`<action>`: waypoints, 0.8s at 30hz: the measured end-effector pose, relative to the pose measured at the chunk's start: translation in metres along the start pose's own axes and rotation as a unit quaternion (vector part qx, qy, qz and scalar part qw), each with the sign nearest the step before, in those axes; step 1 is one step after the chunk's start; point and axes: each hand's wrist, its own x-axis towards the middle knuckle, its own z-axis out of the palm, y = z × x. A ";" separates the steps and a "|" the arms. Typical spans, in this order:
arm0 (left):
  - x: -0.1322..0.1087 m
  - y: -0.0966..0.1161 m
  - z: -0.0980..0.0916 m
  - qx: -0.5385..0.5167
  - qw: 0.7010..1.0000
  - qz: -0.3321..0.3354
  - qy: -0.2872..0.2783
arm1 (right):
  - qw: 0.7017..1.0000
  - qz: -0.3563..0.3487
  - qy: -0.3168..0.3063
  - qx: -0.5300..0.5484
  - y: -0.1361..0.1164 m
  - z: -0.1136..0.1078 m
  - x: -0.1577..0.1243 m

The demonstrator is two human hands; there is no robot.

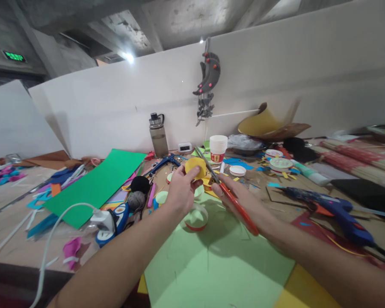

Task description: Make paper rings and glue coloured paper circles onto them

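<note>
In the head view my left hand [180,192] pinches a round yellow paper disc [195,163] between thumb and fingers. Just right of it my right hand [234,187] holds scissors with red handles [235,204]. Their metal blades point up and away, beside the disc's right edge; contact between blades and disc is unclear. Below the hands, a shallow cut-down paper cup [196,225] with green paper inside stands on a large light-green sheet [218,261]. Yellow paper pieces [208,183] lie behind the hands, partly hidden.
A stack of paper cups [218,147] and a water bottle [158,139] stand at the back. A blue glue gun [336,209] lies at right. At left are a green sheet [96,188] and a blue-and-white power strip [117,222] with a white cable. Scraps cover much of the table.
</note>
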 end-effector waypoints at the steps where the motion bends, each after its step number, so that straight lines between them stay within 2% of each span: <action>1: 0.000 0.000 0.000 0.000 1.000 0.000 0.000 | 1.000 -0.001 0.001 -0.001 0.000 0.000 0.000; 24: 0.000 0.001 -0.001 0.032 0.999 0.017 -0.016 | 1.000 0.008 -0.006 -0.017 -0.003 -0.003 -0.001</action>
